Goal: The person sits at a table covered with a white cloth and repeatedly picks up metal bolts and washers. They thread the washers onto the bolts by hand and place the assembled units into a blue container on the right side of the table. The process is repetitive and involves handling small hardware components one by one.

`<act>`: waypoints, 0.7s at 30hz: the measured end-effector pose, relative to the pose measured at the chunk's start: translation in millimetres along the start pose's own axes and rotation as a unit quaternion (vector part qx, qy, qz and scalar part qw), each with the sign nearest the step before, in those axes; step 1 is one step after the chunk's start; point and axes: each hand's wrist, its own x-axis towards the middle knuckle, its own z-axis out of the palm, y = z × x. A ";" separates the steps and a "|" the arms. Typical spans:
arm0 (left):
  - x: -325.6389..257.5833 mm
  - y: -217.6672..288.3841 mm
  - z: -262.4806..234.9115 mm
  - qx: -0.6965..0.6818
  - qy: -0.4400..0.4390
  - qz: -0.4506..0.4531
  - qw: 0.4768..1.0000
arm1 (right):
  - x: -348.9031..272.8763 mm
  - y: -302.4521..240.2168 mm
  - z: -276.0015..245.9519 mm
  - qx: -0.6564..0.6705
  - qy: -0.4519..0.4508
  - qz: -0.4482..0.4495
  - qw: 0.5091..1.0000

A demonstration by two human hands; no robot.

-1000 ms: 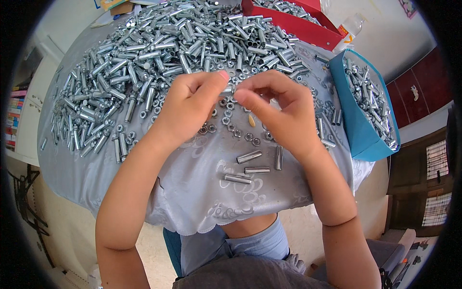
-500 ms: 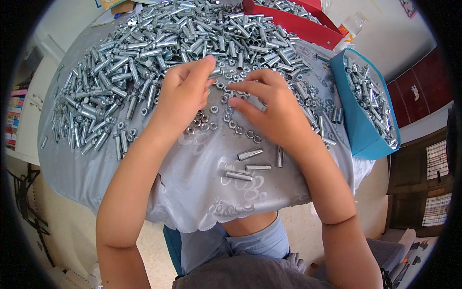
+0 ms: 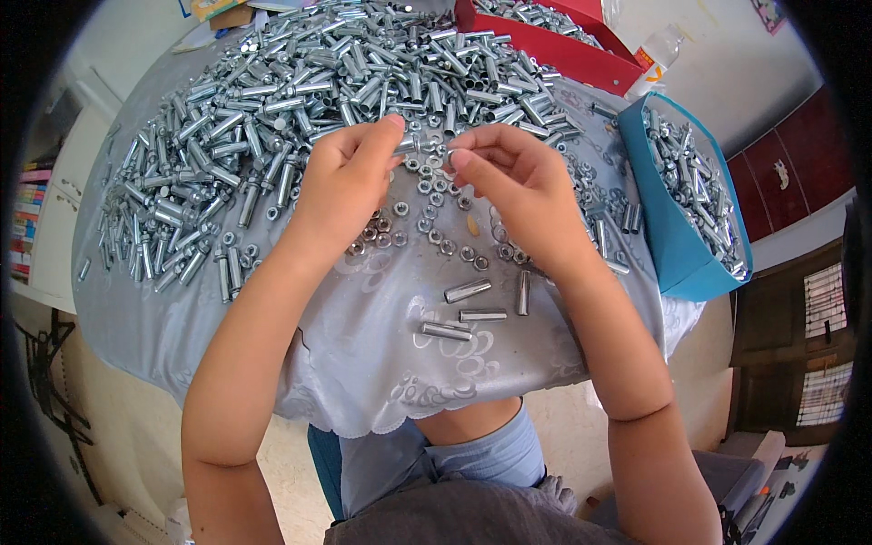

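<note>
My left hand (image 3: 350, 177) is closed on a shiny anchor bolt (image 3: 411, 145), whose end points right from between thumb and fingers. Facing it, my right hand (image 3: 527, 186) pinches a small hex nut (image 3: 450, 157) between thumb and forefinger, close to the bolt's tip. Whether nut and bolt touch is hard to see. Loose nuts (image 3: 439, 185) lie scattered on the cloth under and between both hands. Nearer my body lie several bare metal sleeves (image 3: 468, 291). Beyond my hands spreads a large heap of silvery anchor bolts and sleeves (image 3: 354, 68).
A blue open box (image 3: 677, 268) filled with bolts stands at the right edge of the table. A red box (image 3: 568, 47) with more metal parts is at the back right, beside a clear bottle (image 3: 660, 56). A pale patterned tablecloth (image 3: 363, 363) covers the round table.
My right hand has lifted from above the loose nuts, and a nut now shows pinched in its fingertips beside the bolt. My left hand keeps its hold, nearly still.
</note>
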 end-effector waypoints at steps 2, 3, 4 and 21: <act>-1.0 0.0 1.7 0.032 0.002 0.014 0.999 | -1.3 -6.6 -4.0 0.094 -0.017 0.016 0.995; -1.4 -0.2 2.5 0.049 0.003 0.021 0.999 | -1.4 -5.7 -3.5 0.100 -0.020 0.012 0.995; -1.2 -1.4 2.3 0.047 -0.006 0.025 0.999 | -1.2 -3.9 -2.2 0.107 -0.022 0.009 0.994; -10.7 7.5 2.1 -0.085 -0.134 -0.026 0.987 | -3.2 -5.3 -14.2 0.319 -0.176 0.149 0.919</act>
